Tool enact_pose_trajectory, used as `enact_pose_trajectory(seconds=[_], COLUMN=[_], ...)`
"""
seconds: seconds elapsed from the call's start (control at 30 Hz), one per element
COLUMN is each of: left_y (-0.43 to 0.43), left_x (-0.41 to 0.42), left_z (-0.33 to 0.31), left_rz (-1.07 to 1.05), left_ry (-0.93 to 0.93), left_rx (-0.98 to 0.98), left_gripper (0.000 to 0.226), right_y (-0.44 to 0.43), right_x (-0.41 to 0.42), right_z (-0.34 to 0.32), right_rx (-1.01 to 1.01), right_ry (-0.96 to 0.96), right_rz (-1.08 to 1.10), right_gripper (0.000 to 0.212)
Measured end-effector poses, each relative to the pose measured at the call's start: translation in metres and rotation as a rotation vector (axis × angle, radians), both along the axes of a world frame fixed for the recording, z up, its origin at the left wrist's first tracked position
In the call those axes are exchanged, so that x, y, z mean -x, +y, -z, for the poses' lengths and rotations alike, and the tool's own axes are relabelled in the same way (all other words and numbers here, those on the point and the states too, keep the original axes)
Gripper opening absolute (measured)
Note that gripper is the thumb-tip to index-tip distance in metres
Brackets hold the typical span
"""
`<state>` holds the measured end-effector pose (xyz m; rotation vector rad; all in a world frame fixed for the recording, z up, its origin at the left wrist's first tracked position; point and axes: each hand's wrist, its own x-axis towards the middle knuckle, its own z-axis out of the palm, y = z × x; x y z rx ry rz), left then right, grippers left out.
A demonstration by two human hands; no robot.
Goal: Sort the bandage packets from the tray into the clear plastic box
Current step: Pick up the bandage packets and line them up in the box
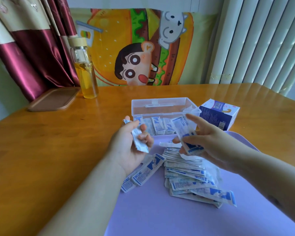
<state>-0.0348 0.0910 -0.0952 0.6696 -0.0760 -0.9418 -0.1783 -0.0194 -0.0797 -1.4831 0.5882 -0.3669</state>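
Observation:
A purple tray lies in front of me with a heap of white-and-blue bandage packets on it. Two more packets lie beside my left wrist. The clear plastic box stands just beyond the tray, with several packets upright along its near wall. My left hand holds a thin stack of packets, fingers curled round it. My right hand pinches other packets above the heap, just in front of the box.
A blue and white bandage carton stands right of the box. At the far left of the wooden table are a glass bottle of yellow liquid and a brown tray. A cartoon cloth hangs behind.

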Motion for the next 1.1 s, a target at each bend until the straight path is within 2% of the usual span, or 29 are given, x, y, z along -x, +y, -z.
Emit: enact_pose_trajectory(seconds=[0.1, 0.17, 0.2, 0.3, 0.37, 0.5, 0.57, 0.63, 0.67, 0.73, 0.83, 0.93, 1.03, 1.1], left_y=[0.000, 0.001, 0.002, 0.002, 0.001, -0.002, -0.001, 0.002, 0.004, 0.006, 0.004, 0.001, 0.000, 0.000], left_x=[0.000, -0.002, -0.002, 0.003, 0.006, 0.006, 0.006, 0.009, 0.011, 0.014, 0.010, 0.011, 0.010, 0.007], left_z=[-0.001, -0.002, -0.002, -0.002, -0.002, 0.006, 0.007, 0.005, 0.002, -0.003, -0.001, 0.000, -0.005, -0.014], left_rz=[-0.004, 0.014, 0.027, 0.057, 0.068, 0.144, 0.213, 0.241, 0.245, 0.250, 0.213, 0.183, 0.143, 0.186], left_ry=[0.010, 0.030, 0.046, 0.089, 0.124, 0.093, -0.022, -0.123, -0.136, -0.091, -0.041, -0.209, -0.433, -0.608], left_rx=[0.043, 0.043, 0.032, -0.008, -0.022, -0.080, -0.160, -0.229, -0.245, -0.194, -0.132, -0.200, -0.148, -0.173], left_gripper=[0.033, 0.028, 0.025, 0.020, 0.020, 0.029, 0.041, 0.031, 0.021, 0.016, 0.036, 0.046, 0.053, 0.058], right_y=[0.002, 0.002, 0.003, 0.009, 0.015, 0.029, 0.035, 0.037, 0.036, 0.034, 0.034, 0.033, 0.020, 0.001], right_x=[0.001, -0.001, -0.003, -0.008, -0.012, -0.015, -0.017, -0.021, -0.023, -0.025, -0.026, -0.024, -0.027, -0.033], right_z=[-0.002, 0.000, 0.000, -0.001, -0.004, -0.008, -0.005, -0.002, 0.000, 0.001, 0.000, -0.010, -0.033, -0.047], right_rx=[-0.447, -0.598, -0.611, -0.455, -0.231, 0.699, 0.968, 1.145, 1.185, 1.192, 1.164, 1.061, 0.852, 0.762], right_ry=[-0.152, -0.199, -0.199, -0.162, -0.148, -0.060, -0.056, -0.028, -0.014, -0.013, -0.028, -0.023, -0.088, -0.051], right_rz=[-0.019, -0.033, -0.038, -0.038, -0.047, -0.153, -0.236, -0.276, -0.266, -0.214, -0.196, -0.278, -0.160, -0.096], right_gripper=[0.032, 0.027, 0.026, 0.027, 0.027, 0.019, 0.025, 0.031, 0.031, 0.030, 0.028, 0.027, 0.015, 0.014])
